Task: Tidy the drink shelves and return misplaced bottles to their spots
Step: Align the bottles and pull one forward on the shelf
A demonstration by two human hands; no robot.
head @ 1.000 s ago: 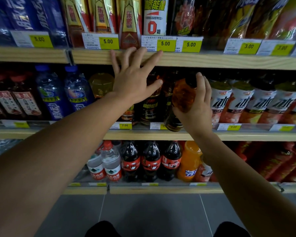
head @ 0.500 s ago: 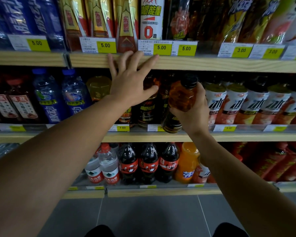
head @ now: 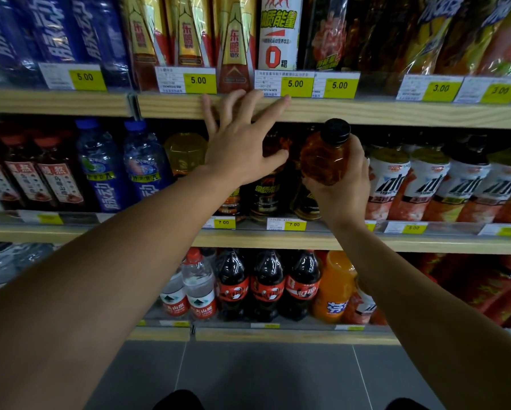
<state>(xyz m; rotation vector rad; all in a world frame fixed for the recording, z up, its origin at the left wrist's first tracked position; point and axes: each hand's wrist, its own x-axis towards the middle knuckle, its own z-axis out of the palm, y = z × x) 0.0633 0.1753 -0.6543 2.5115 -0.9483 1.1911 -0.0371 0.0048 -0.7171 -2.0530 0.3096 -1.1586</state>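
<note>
The right hand (head: pixel 341 187) grips an amber bottle (head: pixel 322 159) with a black cap (head: pixel 335 131), fingers wrapped round its lower body, thumb on the right side; the bottle tilts a little left and is held in front of the middle shelf (head: pixel 278 239), its cap just below the wooden edge of the top shelf (head: pixel 366 113). The left hand (head: pixel 242 149) is spread wide and holds nothing; its fingertips lie over the top shelf's front edge beneath the price tags (head: pixel 295 84), and the thumb reaches toward a dark bottle (head: pixel 266 190) standing just left of the amber one. Behind the palm is a yellowish bottle (head: pixel 184 150), and further left two blue bottles (head: pixel 124 167) and red-capped dark ones (head: pixel 41 176). To the right of the held bottle runs a tight row of white-labelled bottles (head: pixel 420 182), shoulder to shoulder. The gap between the shelves is shallow, the standing caps near the board above. The top shelf carries tall blue, gold and white packs (head: pixel 233 39) packed close. The bottom shelf (head: pixel 278 335) holds water bottles (head: pixel 198 291), three colas (head: pixel 267 287) and an orange soda (head: pixel 334 288). Below is grey tiled floor (head: pixel 263 377).
</note>
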